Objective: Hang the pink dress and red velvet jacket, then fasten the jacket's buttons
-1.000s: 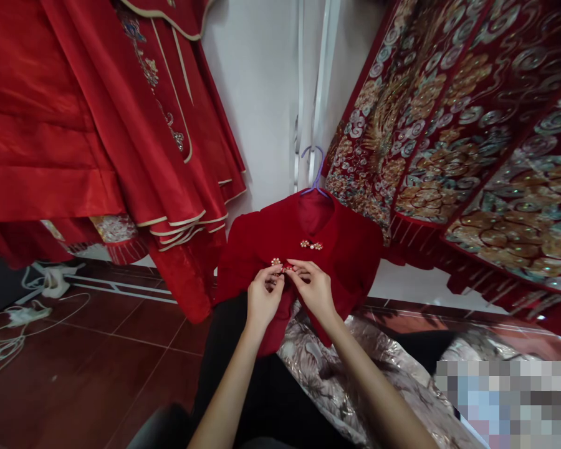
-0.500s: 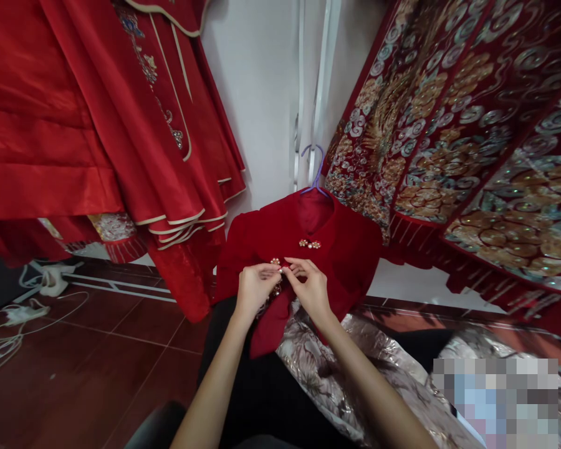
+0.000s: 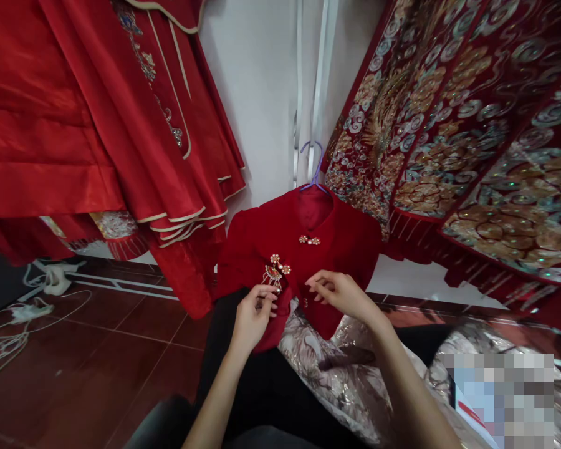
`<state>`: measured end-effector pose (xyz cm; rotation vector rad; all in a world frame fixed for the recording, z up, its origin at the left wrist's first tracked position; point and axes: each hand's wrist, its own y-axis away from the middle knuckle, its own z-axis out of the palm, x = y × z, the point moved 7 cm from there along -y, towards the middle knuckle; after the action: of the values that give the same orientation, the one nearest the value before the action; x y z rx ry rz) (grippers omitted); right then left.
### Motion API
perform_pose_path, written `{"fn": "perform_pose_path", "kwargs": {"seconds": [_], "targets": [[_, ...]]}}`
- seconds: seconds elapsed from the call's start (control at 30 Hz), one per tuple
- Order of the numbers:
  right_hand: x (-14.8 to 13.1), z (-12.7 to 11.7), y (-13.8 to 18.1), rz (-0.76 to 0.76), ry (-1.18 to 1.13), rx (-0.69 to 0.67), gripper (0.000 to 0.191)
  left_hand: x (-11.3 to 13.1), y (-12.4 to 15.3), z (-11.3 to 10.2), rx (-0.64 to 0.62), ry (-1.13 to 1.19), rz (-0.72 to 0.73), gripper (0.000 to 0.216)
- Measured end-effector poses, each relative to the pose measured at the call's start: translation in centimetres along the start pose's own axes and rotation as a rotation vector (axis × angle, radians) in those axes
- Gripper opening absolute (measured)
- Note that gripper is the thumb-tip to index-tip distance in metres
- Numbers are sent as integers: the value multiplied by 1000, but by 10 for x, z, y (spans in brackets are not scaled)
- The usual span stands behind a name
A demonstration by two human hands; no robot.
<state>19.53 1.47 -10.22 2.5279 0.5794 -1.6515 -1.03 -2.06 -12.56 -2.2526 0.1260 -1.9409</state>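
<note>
The left hand (image 3: 253,315) curls beside the fan-shaped brooch (image 3: 273,273), its grip indeterminable; the right hand (image 3: 341,294), fingers loosely parted, overlies the red jacket (image 3: 273,227).

Pale wall (image 3: 257,81) dead ahead, white poles (image 3: 321,75) standing side by side before it! Down to the left, dark red tiles (image 3: 121,365) stretch below a low white rail (image 3: 118,285), loose cables (image 3: 16,340) (quite the tangle) sprawling there; floor light's dim.
</note>
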Motion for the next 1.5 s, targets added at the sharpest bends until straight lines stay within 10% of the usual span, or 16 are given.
{"fn": "perform_pose_path", "kwargs": {"seconds": [0.33,0.67,0.97,1.5], "targets": [[51,40,-19,84,-15,-54,32,9,7,6,44,-354,157,24],[37,35,-9,125,-112,-217,26,18,4,12,18,-555,204,24],[-7,5,-8,2,-26,183,21,26,-11,20,-18,-616,213,12],[-3,46,-19,-76,3,144,12,8,-11,10,84,-405,48,12]]}}
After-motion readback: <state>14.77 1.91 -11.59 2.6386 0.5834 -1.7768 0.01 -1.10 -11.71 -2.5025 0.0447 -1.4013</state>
